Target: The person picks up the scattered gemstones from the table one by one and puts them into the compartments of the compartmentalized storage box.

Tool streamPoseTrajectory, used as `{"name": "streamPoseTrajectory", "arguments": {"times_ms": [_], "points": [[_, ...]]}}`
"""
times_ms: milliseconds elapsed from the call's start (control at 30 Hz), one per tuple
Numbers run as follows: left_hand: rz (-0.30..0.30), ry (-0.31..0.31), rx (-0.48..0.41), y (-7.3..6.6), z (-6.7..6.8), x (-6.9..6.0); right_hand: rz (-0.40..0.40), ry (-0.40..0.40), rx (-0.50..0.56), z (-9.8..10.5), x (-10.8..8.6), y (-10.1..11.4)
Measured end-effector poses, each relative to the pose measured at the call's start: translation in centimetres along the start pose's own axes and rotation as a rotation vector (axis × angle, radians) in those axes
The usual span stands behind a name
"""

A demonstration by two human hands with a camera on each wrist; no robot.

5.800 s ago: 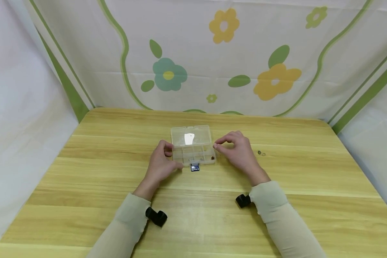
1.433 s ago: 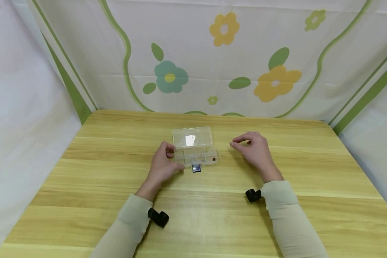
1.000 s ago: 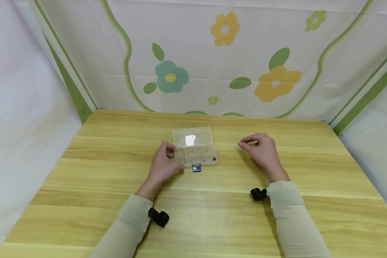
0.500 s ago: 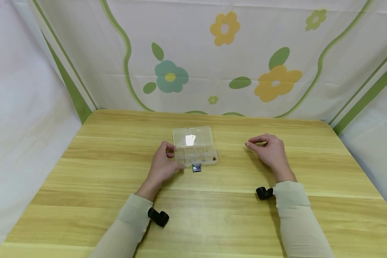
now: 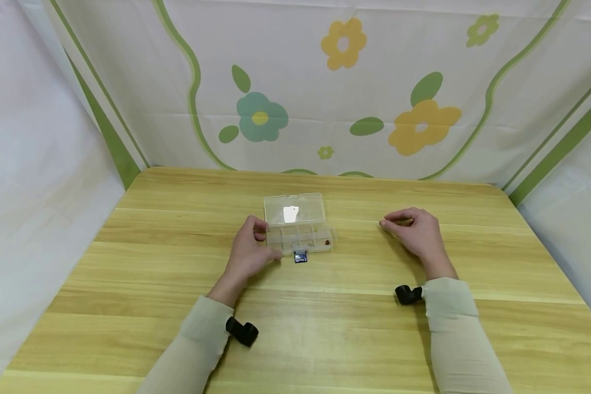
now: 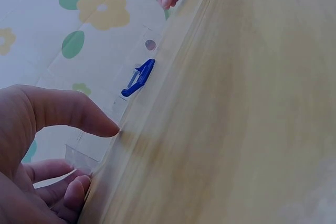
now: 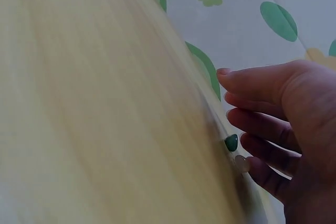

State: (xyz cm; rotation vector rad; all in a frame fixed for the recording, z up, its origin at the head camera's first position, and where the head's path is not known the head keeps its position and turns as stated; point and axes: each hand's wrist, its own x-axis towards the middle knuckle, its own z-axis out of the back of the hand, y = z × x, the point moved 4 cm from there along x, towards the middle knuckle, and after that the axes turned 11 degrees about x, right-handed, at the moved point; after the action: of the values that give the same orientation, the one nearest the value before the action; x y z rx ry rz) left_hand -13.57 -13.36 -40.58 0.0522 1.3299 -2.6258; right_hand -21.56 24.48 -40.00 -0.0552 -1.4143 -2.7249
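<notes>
A clear compartment box [image 5: 274, 238] lies on the table with its lid [image 5: 307, 205] raised, a blue latch [image 5: 300, 256] at its front and a dark red bead [image 5: 327, 242] in the right-hand compartment. My left hand [image 5: 248, 249] holds the box's left end, thumb at the front and fingers at the side; the left wrist view shows this hand [image 6: 21, 124] too. To the right of the box, my right hand [image 5: 418, 232] has bent fingers, with nothing visible between them. In the right wrist view a green bead [image 7: 231, 142] and a pale bead [image 7: 242, 163] are beside that hand [image 7: 310, 124].
The wooden table [image 5: 295, 339] extends around the box and both hands. Behind its far edge hangs a white cloth [image 5: 295, 65] with flowers and leaves, with more cloth at both sides. A black wrist device [image 5: 243, 331] sits at each cuff.
My right hand has moved right, away from the box. The two small pieces seen right of it in the oldest head frame are hidden there now. My left hand stays at the box.
</notes>
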Motion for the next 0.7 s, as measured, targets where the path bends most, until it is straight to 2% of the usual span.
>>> {"name": "streamPoseTrajectory", "arguments": {"times_ms": [200, 567, 700], "points": [[-0.002, -0.005, -0.003, -0.1, 0.0, -0.1, -0.034, 0.016, 0.022, 0.5, -0.2, -0.5], [-0.008, -0.002, 0.003, -0.3, 0.1, -0.2, -0.051, -0.003, 0.041, 1.6, -0.5, -1.9], [-0.011, -0.001, 0.006, -0.3, 0.2, -0.3, -0.052, 0.012, 0.031, 1.9, -0.6, -2.1]]}}
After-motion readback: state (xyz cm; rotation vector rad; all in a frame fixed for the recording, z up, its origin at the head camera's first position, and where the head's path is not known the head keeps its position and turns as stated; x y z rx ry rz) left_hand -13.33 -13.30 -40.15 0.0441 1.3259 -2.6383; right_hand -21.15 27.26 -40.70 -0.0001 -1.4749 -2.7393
